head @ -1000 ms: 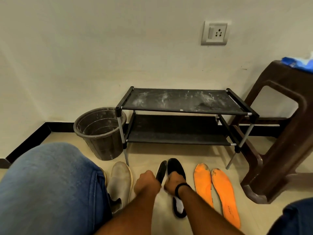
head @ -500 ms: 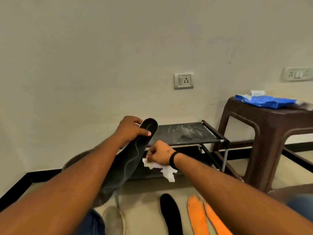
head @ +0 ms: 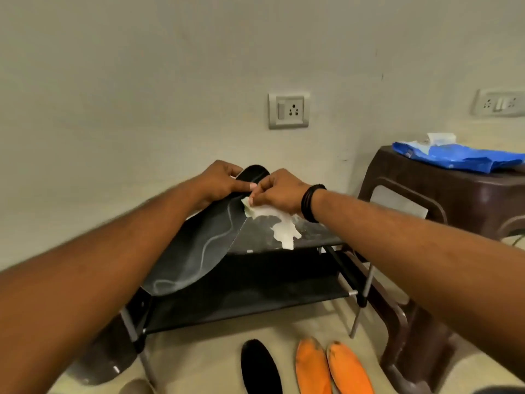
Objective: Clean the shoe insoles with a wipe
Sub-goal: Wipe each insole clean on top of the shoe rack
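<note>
A big pale wall (head: 170, 66) fills the room behind the hands, and a tan floor (head: 216, 362) lies far below them. Under the hands stands a black shoe rack (head: 255, 282) with a dusty top. To the right of them is a brown stool (head: 443, 194) with a blue pack (head: 466, 159) on it. The left hand (head: 218, 182) pinches the top end of a black insole (head: 199, 245), which hangs down toward the person. The right hand (head: 277, 191) pinches a white wipe (head: 279, 224) and presses it on the insole's right edge, just beside the left thumb. Below on the floor lie another black insole (head: 260, 365) and two orange insoles (head: 332, 368). A wall socket (head: 288, 110) sits above the hands.
</note>
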Tool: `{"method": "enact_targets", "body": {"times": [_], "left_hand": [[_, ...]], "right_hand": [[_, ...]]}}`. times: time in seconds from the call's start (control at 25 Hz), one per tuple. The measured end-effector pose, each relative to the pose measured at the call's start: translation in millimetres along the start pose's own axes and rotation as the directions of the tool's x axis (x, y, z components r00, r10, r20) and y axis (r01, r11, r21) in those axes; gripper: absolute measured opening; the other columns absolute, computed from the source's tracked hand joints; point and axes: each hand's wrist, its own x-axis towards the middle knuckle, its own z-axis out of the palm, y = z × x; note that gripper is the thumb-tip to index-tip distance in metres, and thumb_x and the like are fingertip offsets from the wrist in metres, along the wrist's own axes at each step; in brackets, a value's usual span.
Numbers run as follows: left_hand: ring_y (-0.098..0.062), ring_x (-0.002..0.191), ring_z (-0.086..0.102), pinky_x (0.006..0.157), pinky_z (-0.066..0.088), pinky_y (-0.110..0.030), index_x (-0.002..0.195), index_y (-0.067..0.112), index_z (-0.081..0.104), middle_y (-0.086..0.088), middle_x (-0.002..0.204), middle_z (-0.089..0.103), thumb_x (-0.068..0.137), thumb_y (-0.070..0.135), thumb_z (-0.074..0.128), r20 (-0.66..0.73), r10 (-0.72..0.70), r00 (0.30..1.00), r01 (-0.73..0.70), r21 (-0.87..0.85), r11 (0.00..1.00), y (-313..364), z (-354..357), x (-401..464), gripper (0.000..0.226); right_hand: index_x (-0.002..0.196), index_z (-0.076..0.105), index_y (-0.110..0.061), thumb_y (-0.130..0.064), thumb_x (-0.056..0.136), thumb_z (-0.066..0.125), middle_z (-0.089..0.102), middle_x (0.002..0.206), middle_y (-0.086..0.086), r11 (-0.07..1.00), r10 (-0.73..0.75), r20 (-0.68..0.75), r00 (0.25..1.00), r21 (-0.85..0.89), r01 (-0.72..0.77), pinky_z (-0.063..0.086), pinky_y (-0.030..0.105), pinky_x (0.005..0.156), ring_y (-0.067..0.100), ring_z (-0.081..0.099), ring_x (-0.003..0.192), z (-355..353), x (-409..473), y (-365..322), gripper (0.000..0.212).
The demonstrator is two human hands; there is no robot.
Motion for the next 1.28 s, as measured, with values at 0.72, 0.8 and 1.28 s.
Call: {"method": "enact_targets", "body": {"times": [0.72,0.8,1.28], "left_hand": [[-0.009,0.094,0.066,0.092,0.051,-0.029,0.106,0.025,0.077,0.012,0.094,0.075,0.069,0.055,0.081,0.354,-0.124,0.927,-0.077,0.504,0.860,-88,50,65,0.048],[-0.005,0.100,0.063,0.094,0.049,-0.026,0.120,0.025,0.072,0.012,0.111,0.071,0.073,0.049,0.081,0.384,-0.055,0.922,-0.157,0.497,0.853,-88,61,56,0.054],[-0.008,0.122,0.052,0.105,0.043,-0.035,0.114,0.027,0.075,0.008,0.136,0.058,0.081,0.039,0.078,0.203,0.213,0.956,-0.279,0.398,0.874,-123,65,31,0.035]], "right_hand": [[0.086,0.075,-0.018,-0.016,0.083,0.072,0.072,0.084,-0.003,0.924,-0.149,-0.020,0.989,-0.358,0.132,0.048,0.014,0.067,0.007,0.065,0.076,-19,100,136,0.004],[0.086,0.075,-0.019,-0.015,0.082,0.071,0.072,0.085,-0.003,0.898,-0.164,0.026,0.986,-0.410,0.160,0.046,0.016,0.067,0.009,0.065,0.081,-7,93,139,0.008],[0.086,0.077,-0.018,-0.015,0.086,0.069,0.073,0.090,-0.001,0.795,-0.002,0.215,0.977,-0.592,0.132,0.053,0.027,0.077,0.014,0.066,0.086,0,87,135,0.009]]}}
